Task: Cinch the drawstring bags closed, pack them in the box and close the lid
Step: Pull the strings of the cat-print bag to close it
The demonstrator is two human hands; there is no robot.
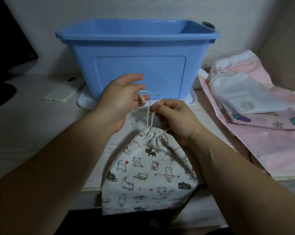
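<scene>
1. The left hand [123,99] has its palm turned inward and its thumb on top. Its upper fingers stretch forward, and a lower finger bends where the cream drawstring cord [151,116] loops past. I cannot tell whether it actually grips the cord.
2. The right hand [175,117], just beside the left, is knuckles-up. Its thumb and forefinger pinch the cord.
3. Two strands drop from between the hands to the gathered neck of the white cotton drawstring bag printed with small cats [150,175]. The bag lies flat below the wrists, its bottom edge hanging over the near side of the pale wooden table [41,133].
4. Beyond the fingertips stands an open blue plastic storage box [138,53], resting on a white plastic lid [85,101].
5. Right of the right hand lie pink fabric bags [270,150] under a translucent white pouch [245,92], and the frame edge cuts them off.
6. A small pale lump by the left fingers could be a knot, a bead or a fingertip.
</scene>
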